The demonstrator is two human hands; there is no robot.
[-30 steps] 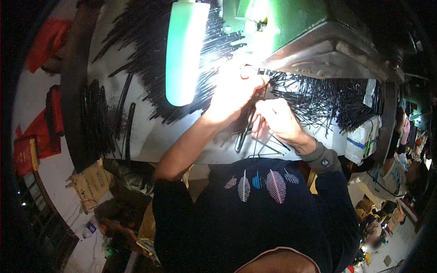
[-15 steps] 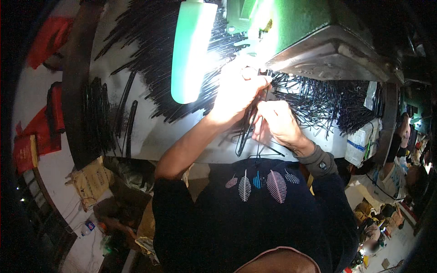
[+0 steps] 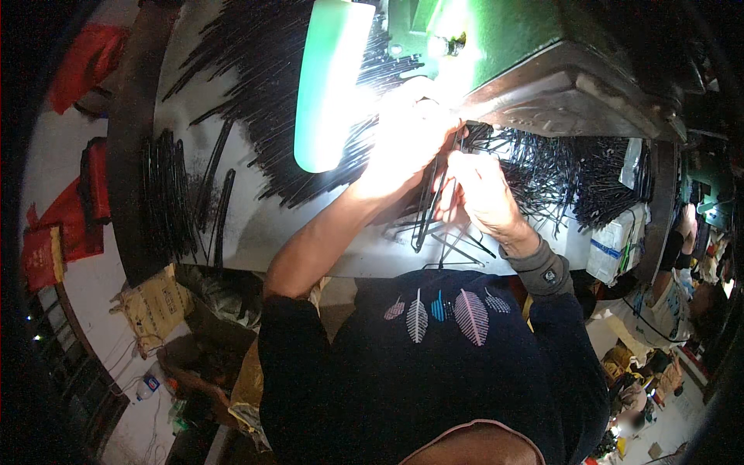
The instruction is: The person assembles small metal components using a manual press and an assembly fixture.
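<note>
Thin, glossy black rods [image 3: 424,219] are between the two hands, in the middle of the scene, just below the machine, and they slant down toward the near edge. The right hand [image 3: 490,194] pinches them with thumb and bent fingers. The left hand [image 3: 411,139] is at their far end, with fingers curled; because of strong glare, I cannot tell if it grips them. A few loose black rods [image 3: 465,252] lie near, on the white flat tabletop [image 3: 325,260]. To the right is a tangled pile of short black rods [image 3: 535,178], and beyond it a white package with a blue band [image 3: 612,248]. On the far side stands a green metal machine [image 3: 519,46]; left of it are a long, pale green lit panel [image 3: 319,101] and a wide heap of straight black rods [image 3: 248,108].
</note>
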